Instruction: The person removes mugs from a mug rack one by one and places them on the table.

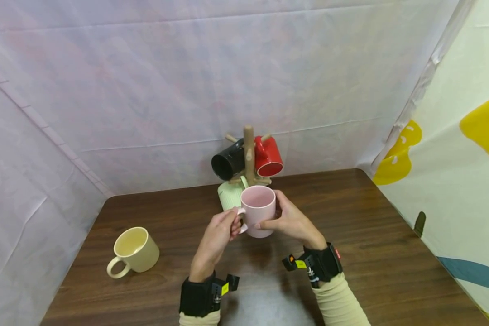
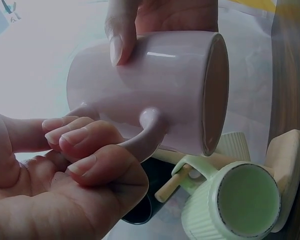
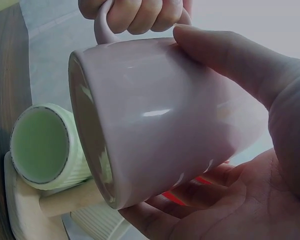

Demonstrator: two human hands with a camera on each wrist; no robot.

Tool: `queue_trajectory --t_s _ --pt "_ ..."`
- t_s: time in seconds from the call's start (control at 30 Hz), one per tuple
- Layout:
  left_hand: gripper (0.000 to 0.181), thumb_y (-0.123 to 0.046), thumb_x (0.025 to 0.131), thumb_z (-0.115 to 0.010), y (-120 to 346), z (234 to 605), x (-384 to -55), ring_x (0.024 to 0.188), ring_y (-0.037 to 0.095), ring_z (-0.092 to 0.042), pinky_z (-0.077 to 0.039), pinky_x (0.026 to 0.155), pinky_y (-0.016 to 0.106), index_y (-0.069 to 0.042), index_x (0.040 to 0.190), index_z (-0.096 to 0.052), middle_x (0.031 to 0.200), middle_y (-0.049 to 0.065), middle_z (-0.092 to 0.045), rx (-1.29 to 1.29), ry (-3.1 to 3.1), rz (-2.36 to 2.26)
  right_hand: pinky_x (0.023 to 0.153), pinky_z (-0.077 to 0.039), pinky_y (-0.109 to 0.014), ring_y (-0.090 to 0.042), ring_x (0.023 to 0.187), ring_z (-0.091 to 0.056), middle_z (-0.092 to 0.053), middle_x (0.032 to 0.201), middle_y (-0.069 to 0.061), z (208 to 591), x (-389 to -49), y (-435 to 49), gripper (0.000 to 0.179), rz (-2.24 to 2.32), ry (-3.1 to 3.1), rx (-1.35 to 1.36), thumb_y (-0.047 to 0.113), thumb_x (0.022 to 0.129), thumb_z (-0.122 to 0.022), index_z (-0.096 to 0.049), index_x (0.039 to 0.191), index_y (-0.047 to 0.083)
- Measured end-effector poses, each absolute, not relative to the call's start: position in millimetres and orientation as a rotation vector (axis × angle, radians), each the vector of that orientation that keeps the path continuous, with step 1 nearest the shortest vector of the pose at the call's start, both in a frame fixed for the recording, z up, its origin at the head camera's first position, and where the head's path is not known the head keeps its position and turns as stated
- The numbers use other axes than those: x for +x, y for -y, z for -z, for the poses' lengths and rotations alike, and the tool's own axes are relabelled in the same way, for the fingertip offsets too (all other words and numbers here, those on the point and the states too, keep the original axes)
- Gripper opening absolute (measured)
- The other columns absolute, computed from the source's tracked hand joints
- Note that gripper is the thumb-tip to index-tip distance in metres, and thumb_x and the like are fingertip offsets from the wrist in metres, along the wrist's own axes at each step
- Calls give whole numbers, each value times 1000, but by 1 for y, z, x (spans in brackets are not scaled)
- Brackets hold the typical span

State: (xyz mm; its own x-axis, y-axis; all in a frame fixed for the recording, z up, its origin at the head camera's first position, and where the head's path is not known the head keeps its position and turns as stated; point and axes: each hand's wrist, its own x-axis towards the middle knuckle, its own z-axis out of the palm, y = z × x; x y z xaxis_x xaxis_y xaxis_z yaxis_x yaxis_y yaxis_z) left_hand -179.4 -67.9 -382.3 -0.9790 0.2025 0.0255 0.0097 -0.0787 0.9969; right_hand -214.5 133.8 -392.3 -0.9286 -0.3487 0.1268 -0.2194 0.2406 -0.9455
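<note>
A pink mug (image 1: pixel 257 217) is held upright between both hands, in front of a wooden mug tree (image 1: pixel 249 158). My left hand (image 1: pixel 218 233) has its fingers curled through the mug's handle (image 2: pixel 152 132). The right hand (image 1: pixel 291 222) grips the mug's body from the other side, its thumb on the near wall and its fingers behind. On the tree hang a black mug (image 1: pixel 229 160), a red mug (image 1: pixel 269 156) and, low down, a ribbed light green mug (image 1: pixel 230 195). The pink mug overlaps part of the green one in the head view.
A yellow mug (image 1: pixel 140 253) stands on the brown wooden table (image 1: pixel 179 213) at the left, handle towards the front left. Another ribbed pale mug (image 3: pixel 97 220) shows by the tree in the right wrist view. White cloth (image 1: pixel 167 90) hangs behind the table.
</note>
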Motion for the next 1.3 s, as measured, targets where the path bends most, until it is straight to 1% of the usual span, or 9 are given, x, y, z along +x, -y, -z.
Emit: queue_trajectory --t_s 0.27,0.47,0.7,0.83,0.93,1.07,1.13,1.3 --pt "34 -24 101 -40 71 383 -178 59 14 -37 -29 53 23 -3 75 -44 68 2 -38 231 -2049 -2195 90 -48 -51 -28 108 -53 -51 126 -14 393 -214 -132 80 1774 -2389 -577 22 67 -84 -38 132 11" --pt "34 -22 100 -41 75 384 -178 57 14 -35 -28 50 21 -1 74 -44 67 2 -37 212 -2048 -2211 89 -49 -51 -28 107 -54 -52 126 -16 394 -214 -132 79 1758 -2394 -595 22 68 -83 -39 132 9" --pt "34 -20 100 -40 80 385 -179 56 13 -34 -28 49 21 -3 71 -42 65 3 -35 233 -2051 -2213 91 -48 -53 -27 109 -54 -52 127 -14 393 -214 -131 79 1760 -2374 -618 22 69 -83 -39 134 11" --pt "34 -19 100 -39 84 385 -179 55 13 -34 -28 49 21 -2 71 -41 65 2 -35 234 -2056 -2214 94 -46 -56 -30 112 -53 -51 129 -16 390 -213 -132 81 1786 -2325 -659 20 70 -82 -37 136 11" --pt "34 -18 101 -37 88 385 -179 55 13 -34 -27 49 21 -3 71 -40 65 2 -35 225 -2060 -2225 94 -45 -57 -30 114 -53 -50 132 -16 390 -213 -133 80 1813 -2286 -670 20 71 -82 -36 137 12" --pt "34 -18 101 -37 95 384 -179 56 13 -34 -27 49 20 -3 70 -39 65 3 -35 199 -2059 -2246 93 -48 -53 -27 116 -54 -50 134 -11 390 -214 -134 77 1789 -2304 -656 23 71 -81 -38 135 18" --pt "34 -18 101 -38 97 384 -179 56 12 -34 -27 49 20 -3 71 -39 65 2 -35 178 -2048 -2259 93 -48 -52 -29 117 -52 -49 135 -11 390 -214 -135 76 1770 -2315 -651 23 72 -80 -38 136 18" --pt "33 -19 101 -38 103 385 -179 57 13 -34 -27 50 21 -3 72 -39 66 2 -36 138 -2045 -2270 96 -44 -56 -37 122 -46 -47 138 -13 391 -214 -135 77 1748 -2332 -607 25 75 -79 -36 138 14"
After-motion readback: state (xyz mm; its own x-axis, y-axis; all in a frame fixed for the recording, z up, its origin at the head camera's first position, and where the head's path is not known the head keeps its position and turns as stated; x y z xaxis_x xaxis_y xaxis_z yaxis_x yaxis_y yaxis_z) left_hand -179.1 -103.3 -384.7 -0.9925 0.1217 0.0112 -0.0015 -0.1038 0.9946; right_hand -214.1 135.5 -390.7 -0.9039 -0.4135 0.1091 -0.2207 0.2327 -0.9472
